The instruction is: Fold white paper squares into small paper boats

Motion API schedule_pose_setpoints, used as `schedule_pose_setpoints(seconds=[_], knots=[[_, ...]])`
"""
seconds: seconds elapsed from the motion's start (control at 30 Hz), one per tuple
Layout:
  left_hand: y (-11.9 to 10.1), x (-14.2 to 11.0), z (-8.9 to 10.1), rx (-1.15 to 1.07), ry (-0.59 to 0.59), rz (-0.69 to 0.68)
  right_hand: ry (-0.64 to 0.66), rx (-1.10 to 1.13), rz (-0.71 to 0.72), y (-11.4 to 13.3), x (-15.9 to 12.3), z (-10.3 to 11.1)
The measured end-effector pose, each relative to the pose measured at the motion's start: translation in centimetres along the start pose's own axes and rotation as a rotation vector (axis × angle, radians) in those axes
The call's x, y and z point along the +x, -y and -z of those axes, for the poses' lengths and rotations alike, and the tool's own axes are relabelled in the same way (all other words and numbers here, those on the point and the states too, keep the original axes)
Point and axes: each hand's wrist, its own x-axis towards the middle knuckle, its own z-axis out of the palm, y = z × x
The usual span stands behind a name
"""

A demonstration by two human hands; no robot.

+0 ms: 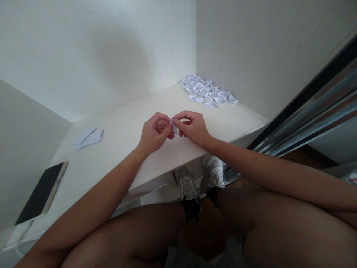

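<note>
A small folded piece of white paper (174, 128) is pinched between my two hands above the white shelf (125, 123). My left hand (157, 132) grips its left side with thumb and fingertips. On the other side, my right hand (192, 127) holds the upper edge between thumb and forefinger. Fingers cover much of the paper, so its full shape is hidden. Beyond my hands, in the back right corner, lies a heap of small folded paper boats (202, 89).
A stack of flat paper sheets (90, 138) rests on the shelf's left. Nearer me, a dark-screened phone or tablet (41, 193) lies at the left edge, with a cable (23, 234) below. Walls rise behind and at both sides. My shoes (188, 184) are beneath the shelf's front edge.
</note>
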Motion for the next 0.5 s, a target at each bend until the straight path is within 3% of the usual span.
schedule_pose_setpoints(seconds=[0.13, 0.33, 0.5], knots=[[0.06, -0.08, 0.07, 0.005, 0.007, 0.006, -0.019, -0.002, 0.007, -0.1, 0.12, -0.04], [-0.44, -0.11, -0.06, -0.031, 0.03, 0.037, 0.06, 0.054, -0.051, -0.2, 0.36, 0.45], [-0.58, 0.08, 0.02, -0.219, 0.02, 0.183, 0.089, 0.103, -0.061, -0.46, 0.54, 0.65]])
